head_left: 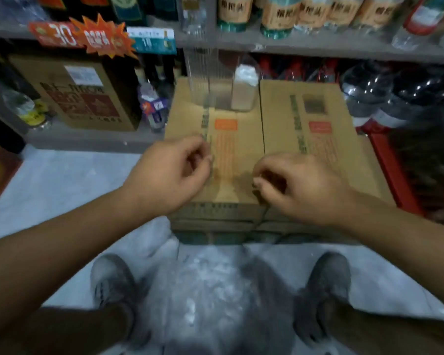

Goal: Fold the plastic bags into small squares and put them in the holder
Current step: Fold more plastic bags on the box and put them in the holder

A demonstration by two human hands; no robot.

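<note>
The left hand (172,172) and right hand (297,185) are held palm-down and well apart over the flat top of a brown cardboard box (190,116). On each hand the fingers are curled inward with the fingertips drawn against the thumb, pinching the opposite edges of a thin, clear plastic bag (231,178). The bag spans the gap between the hands just above the cardboard. It is nearly transparent and shows mainly as a faint dull sheen and shadow, with one fine edge trailing down over the box front below the right hand. Blur prevents any finding on its folds. A second box (344,139) of the same matt corrugated board sits touching the first on its right side. The holder (203,80), a clear, upright, ribbed-walled container, stands at the far edge of the first box, and its right-hand section contains a stack of white folded bags (245,78). A loose, crinkled heap of translucent bags (210,290) lies low in the view between two grey shoes (113,280), on a pale smooth floor (62,180). Behind the boxes, a grey shelf (292,47) carries labelled bottles (277,14) and jagged orange price tags (103,37).
</note>
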